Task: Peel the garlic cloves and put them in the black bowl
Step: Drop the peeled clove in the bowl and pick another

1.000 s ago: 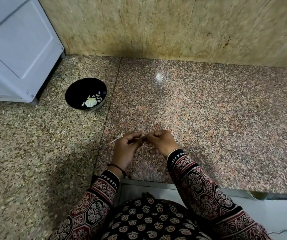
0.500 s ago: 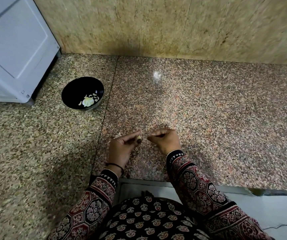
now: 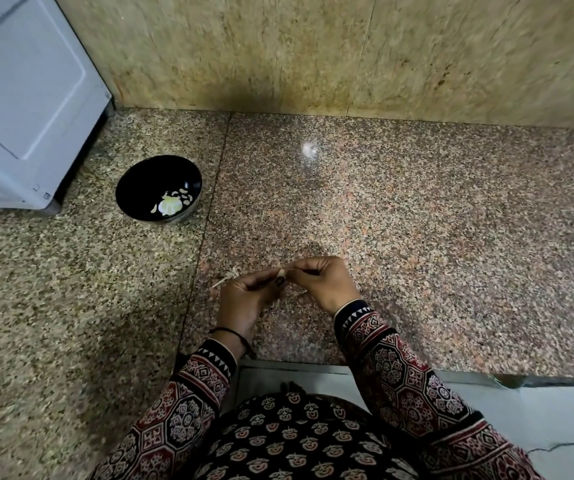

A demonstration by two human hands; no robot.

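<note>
Barely visible, the garlic clove (image 3: 282,273) is pinched between your left hand (image 3: 245,301) and right hand (image 3: 325,282) over the speckled granite counter (image 3: 417,237).

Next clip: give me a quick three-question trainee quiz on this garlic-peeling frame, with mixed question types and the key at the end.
1. True or false: the black bowl holds nothing.
2. Where is the garlic clove that is being worked on? A) in the bowl; B) pinched between the left hand and the right hand; C) lying loose, untouched.
3. Fill in: on the granite counter, the bowl stands to the person's ____ of both hands, near the white appliance.

Key: 1 false, pale garlic pieces lie in it; 2 B; 3 left.
</note>
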